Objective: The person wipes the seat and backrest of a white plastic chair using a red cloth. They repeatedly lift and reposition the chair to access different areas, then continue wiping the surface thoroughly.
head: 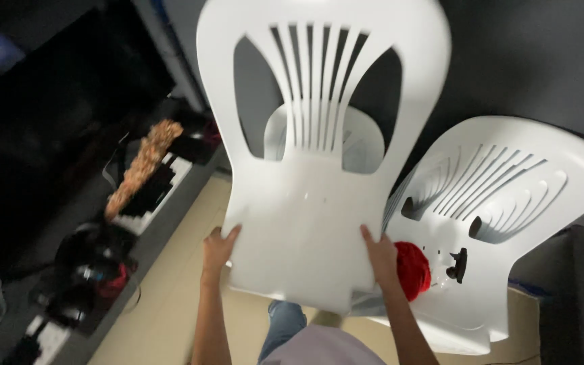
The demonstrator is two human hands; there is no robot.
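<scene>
**Chair lifted by both hands**

Head view: hands hold a white plastic chair (305, 196) up in front of the person, its slatted back towards the top of the frame and its seat facing the camera. The left hand (218, 249) has its grip clamped on the seat's left edge, fingers curled over the rim. The right hand (380, 253) has its grip clamped on the seat's right edge, thumb lying along the front face. The chair is raised clear of the floor and tilted a little, and another white chair back shows through its slats.

Just to the right stands a stack of white chairs (508, 196), leaning away to the right, their slatted backs nested one inside another. On the stack's seat lies a red ball of yarn-like stuff (414, 270), partly behind the right wrist, and beside it a small black object (458, 263) too small to make out.

Below, a pale beige floor (170, 297) runs between the arms. To the left, against a dark wall, sit a long brown textured object (144, 165), a black round helmet-like thing (89, 260) and other dark clutter.
</scene>
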